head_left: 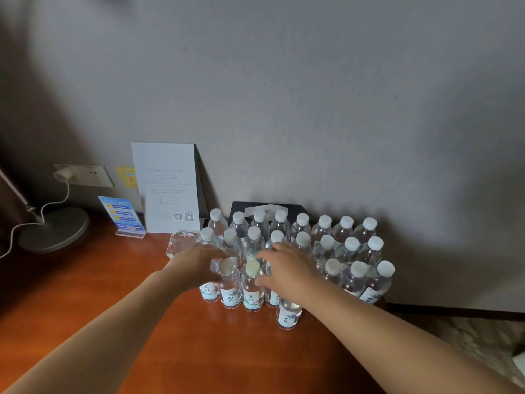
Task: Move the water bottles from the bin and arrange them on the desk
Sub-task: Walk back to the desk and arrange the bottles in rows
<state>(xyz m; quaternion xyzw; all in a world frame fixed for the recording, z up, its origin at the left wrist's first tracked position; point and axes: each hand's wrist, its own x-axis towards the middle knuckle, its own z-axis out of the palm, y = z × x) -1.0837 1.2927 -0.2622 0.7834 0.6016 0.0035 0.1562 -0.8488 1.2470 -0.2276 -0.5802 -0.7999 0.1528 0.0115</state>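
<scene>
Beside the white sign [167,189] on the counter [113,302], water bottles [326,245] stand upright in packed rows. Both hands reach among the front bottles: the left hand [196,265] curls round 1 bottle [228,285], the right hand [287,268] pinches another [252,288].

The water bottles [295,245] stand packed cap to cap against the wall [312,95], leaving no gaps between them. Bare desk [119,294] lies open in front and left, bounded by the lamp base [54,230], the cards [167,189] and a glass block [183,243].
</scene>
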